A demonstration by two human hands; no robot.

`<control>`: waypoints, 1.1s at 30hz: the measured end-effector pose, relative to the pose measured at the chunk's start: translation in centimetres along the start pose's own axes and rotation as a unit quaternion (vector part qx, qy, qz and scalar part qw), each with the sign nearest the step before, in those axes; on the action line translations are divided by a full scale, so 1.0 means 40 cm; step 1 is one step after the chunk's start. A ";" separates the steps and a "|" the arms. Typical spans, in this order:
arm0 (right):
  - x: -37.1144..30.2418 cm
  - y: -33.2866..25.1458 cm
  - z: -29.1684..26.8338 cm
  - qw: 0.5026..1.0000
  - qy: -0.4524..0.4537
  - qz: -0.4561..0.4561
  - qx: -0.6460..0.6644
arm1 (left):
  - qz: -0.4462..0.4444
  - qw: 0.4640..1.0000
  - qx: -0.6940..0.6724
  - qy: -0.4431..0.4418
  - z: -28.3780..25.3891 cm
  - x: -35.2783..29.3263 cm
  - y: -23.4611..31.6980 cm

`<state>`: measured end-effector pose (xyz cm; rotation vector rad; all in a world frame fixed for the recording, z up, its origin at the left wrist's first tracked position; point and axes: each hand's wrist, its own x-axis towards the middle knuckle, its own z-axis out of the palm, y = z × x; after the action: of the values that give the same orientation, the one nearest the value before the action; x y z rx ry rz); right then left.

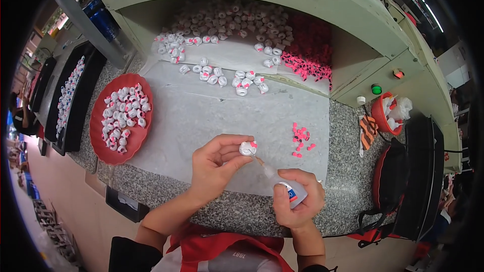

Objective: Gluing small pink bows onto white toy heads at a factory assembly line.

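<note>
Left of the right hand [302,206], which is gripping and partly hiding a squeeze bottle [298,192], the left hand [213,168] is pinching a white-and-pink piece [247,148]; the bottle's blurred tip [260,161] is possibly touching it.

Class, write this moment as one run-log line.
left hand: holds white piece | right hand: holds bottle, nozzle near piece | red plate: left | pink bits: right

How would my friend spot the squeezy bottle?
Find the granite worktop, then the near edge of its pale sheet. There the right hand grips a squeeze bottle, nozzle toward the white piece in the left hand. Unlike the small pink pieces nearby, it has a blue-and-red label.
</note>
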<state>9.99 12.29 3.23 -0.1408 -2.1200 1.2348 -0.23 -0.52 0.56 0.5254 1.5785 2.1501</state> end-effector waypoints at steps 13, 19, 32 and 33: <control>-0.001 0.001 -0.001 1.000 0.001 -0.010 0.007 | -0.100 0.990 -0.098 -0.023 -0.015 0.015 0.001; 0.003 0.002 -0.008 1.000 0.007 -0.011 -0.017 | -0.090 0.992 -0.087 -0.014 -0.020 0.016 0.001; 0.091 0.088 -0.076 0.904 0.128 0.334 0.235 | -0.092 0.994 -0.065 0.005 -0.023 0.018 -0.014; 0.084 0.148 -0.103 0.906 0.133 0.331 0.228 | -0.092 0.993 -0.071 -0.003 -0.021 0.018 -0.013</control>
<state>8.51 19.91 1.46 -0.8217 -1.5260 1.9372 -1.21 -0.66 -0.14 0.3264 1.3991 2.0993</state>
